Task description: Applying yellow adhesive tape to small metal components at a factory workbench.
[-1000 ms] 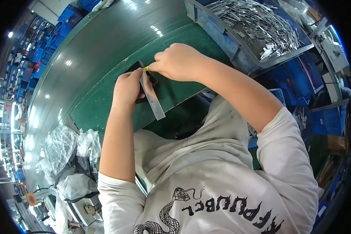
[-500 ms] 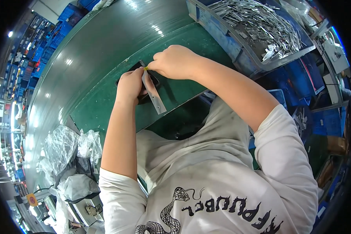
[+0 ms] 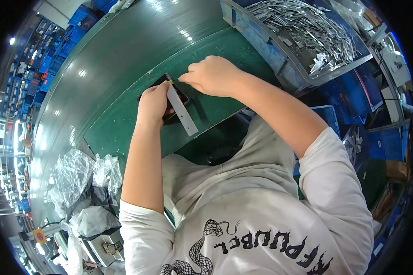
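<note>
My left hand (image 3: 153,104) is closed on the upper end of a flat metal strip (image 3: 182,111). Small dark holes show along the strip, which slants down toward me. A bit of yellow (image 3: 171,82) sits at its top end, by my left fingertips. Beneath that hand a dark, shallow object with a raised rim (image 3: 164,76) lies on the green work surface; my fingers and the strip cover much of it. My right hand (image 3: 211,77) hovers just right of the strip's top, apart from it. Its thumb and finger are pinched together, and whatever they may hold is not visible.
A blue-grey bin (image 3: 261,43) heaped with thin metal strips (image 3: 307,30) stands at the far right. Clear plastic bags (image 3: 73,176) lie at the left, above a metal box (image 3: 103,247). A shiny curved surface (image 3: 124,46) borders the green work surface (image 3: 225,50).
My right hand has left the strip's yellow top end and moved slightly right. The strip remains in my left hand, its face turned a little and looking lighter.
</note>
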A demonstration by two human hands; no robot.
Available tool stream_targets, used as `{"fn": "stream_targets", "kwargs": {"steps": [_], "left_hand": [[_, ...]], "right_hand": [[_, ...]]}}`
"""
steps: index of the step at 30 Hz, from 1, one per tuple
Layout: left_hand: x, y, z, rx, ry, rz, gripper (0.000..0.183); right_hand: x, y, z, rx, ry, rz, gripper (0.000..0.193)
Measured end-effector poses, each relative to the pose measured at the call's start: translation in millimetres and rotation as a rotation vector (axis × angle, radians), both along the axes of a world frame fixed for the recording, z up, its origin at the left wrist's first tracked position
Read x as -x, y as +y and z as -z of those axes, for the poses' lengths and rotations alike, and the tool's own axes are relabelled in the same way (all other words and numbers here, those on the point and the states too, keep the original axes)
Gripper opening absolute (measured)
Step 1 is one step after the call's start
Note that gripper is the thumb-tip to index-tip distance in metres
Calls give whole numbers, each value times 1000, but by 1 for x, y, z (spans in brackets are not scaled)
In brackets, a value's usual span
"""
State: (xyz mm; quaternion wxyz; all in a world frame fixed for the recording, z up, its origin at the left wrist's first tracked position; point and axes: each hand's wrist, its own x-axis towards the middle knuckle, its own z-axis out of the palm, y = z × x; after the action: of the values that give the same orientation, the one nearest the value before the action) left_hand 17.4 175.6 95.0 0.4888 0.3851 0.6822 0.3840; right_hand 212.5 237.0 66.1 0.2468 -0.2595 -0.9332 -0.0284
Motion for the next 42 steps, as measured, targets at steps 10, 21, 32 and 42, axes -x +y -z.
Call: {"fn": "stream_targets", "kwargs": {"steps": [10,21,32,42], "left_hand": [[7,-55,-11,-230,-691,-272,24],[15,-81,2,-395,597,26,31],[-13,-100,6,-377,1150,208,34],[6,-97,36,-466,1146,222,32]], "right_hand": [[-32,-22,57,60,115,117,19],[-36,-29,59,79,290,183,25],[-5,-58,57,125,311,260,23],[29,-62,64,113,295,387,24]]}}
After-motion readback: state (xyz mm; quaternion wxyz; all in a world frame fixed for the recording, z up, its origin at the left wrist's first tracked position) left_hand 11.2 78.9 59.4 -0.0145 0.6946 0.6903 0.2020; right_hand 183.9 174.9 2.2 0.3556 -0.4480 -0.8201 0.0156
